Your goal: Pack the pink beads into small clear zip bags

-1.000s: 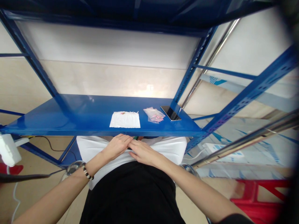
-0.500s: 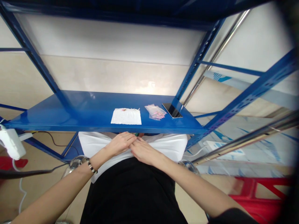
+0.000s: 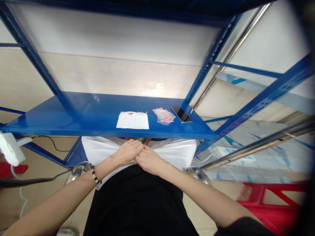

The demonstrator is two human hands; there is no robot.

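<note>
My left hand (image 3: 128, 151), with a beaded bracelet (image 3: 95, 175) at the wrist, rests on my lap with fingers together and bent. Against it lies my right hand (image 3: 149, 159), likewise closed, and the two touch at the fingers. Nothing shows in either hand, though the fingertips are partly hidden. Just beyond them, below the shelf edge, a bit of something green (image 3: 142, 140) shows. On the blue shelf (image 3: 81, 114) in front lie a white cloth-like sheet (image 3: 133, 121) with a small reddish mark, small clear bags (image 3: 163, 115) with pink bits, and a dark-screened phone or tablet (image 3: 182, 114).
Blue rack posts (image 3: 204, 59) rise at both sides, with an upper shelf (image 3: 118, 13) overhead. A white power strip (image 3: 11, 149) hangs at the left. Metal pipes (image 3: 246, 144) run along the right, near a red plastic stool (image 3: 268, 200).
The view has shifted slightly, so the shelf and its things sit a little higher. Both hands stay together on my lap.
</note>
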